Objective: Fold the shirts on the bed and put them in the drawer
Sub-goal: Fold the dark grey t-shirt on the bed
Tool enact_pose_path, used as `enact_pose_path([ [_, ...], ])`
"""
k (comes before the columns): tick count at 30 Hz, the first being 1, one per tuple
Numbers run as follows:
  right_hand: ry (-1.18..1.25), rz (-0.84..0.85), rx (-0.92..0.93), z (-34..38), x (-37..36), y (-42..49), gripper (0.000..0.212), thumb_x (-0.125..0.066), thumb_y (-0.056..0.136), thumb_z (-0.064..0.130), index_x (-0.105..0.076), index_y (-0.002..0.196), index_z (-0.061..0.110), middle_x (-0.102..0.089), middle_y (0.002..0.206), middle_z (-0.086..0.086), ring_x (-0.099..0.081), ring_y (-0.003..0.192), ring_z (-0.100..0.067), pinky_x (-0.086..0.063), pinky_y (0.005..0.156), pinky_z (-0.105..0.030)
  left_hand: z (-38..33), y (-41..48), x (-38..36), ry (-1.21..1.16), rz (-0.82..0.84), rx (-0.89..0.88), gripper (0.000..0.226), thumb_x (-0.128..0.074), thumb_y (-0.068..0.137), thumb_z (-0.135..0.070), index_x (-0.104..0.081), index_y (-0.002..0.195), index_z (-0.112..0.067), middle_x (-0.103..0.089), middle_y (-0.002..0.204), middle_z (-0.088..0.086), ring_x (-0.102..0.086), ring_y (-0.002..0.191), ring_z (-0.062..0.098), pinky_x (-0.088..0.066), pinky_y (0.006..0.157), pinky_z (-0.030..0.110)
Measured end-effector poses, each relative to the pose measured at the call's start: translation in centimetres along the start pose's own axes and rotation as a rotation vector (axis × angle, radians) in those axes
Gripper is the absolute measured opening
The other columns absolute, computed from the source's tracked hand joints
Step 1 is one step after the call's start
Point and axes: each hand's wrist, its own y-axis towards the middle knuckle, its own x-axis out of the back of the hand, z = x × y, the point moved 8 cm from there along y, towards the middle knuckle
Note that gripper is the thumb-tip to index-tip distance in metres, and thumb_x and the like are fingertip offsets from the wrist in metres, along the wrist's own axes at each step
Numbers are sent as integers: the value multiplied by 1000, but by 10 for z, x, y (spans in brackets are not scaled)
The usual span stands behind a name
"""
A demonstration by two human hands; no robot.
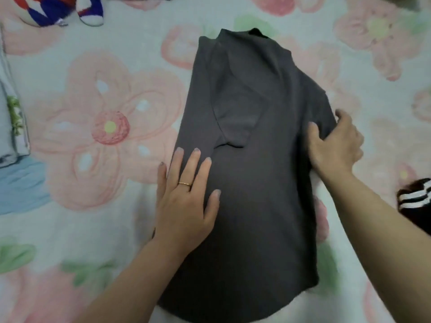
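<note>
Two hands work on one dark grey cotton shirt (256,241), which lies flat on the bed with the pink flower cover (93,141), hem nearest me. My left hand (186,197) rests flat on the shirt's left side, fingers (194,159) straight and spread. I think this stops the cloth from sliding. A bit farther, my right hand (335,145) pinches the right sleeve (324,106), fingers curled on it, likely to fold it in. The left sleeve (233,113) already lies folded across the chest. Farthest off sits a red, blue and white soft toy (53,12).
</note>
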Motion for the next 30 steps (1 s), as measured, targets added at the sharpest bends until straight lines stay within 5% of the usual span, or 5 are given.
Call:
enact_pose_path([
  [8, 429, -51, -498, -121, 13, -114, 51, -67, 85, 29, -44, 127, 11, -56, 113, -11, -55, 84, -19, -39, 82, -29, -138, 124, -63, 45, 206, -190, 44, -53, 91, -38, -55, 127, -13, -59, 125, 12, -44, 125, 31, -24, 101, 44],
  [14, 210, 143, -470, -113, -16, -180, 53, -66, 81, 47, -50, 123, 18, -49, 106, 1, -50, 102, -19, -42, 87, -32, -220, 141, -160, 290, 395, -314, 80, -55, 77, -67, -36, 135, -15, -41, 133, 14, -37, 118, 35, -32, 92, 44],
  [23, 387, 1, -191, -110, 20, -193, 17, -64, 83, 24, -72, 84, 8, -68, 75, 1, -59, 75, -19, -41, 74, -10, -154, 180, -112, -531, 138, 258, 19, -47, 88, -6, -41, 75, -18, -49, 79, -4, -47, 80, 17, -36, 69, 21],
  [26, 394, -87, 12, -66, 34, -209, 21, -53, 91, 25, -74, 89, 23, -68, 82, 16, -65, 69, -10, -33, 83, 4, -89, 185, -80, -1142, -16, 701, 7, -52, 89, -2, -58, 89, -6, -65, 84, 9, -66, 73, 20, -57, 69, 31],
  [30, 216, 256, 137, -11, -8, -230, 16, -77, 67, 49, -75, 65, 33, -48, 46, 11, -45, 36, -5, -29, 41, -12, -16, 183, -56, -1175, 65, 918, 29, -54, 90, -9, -60, 118, -3, -68, 111, 11, -69, 94, 22, -60, 71, 35],
])
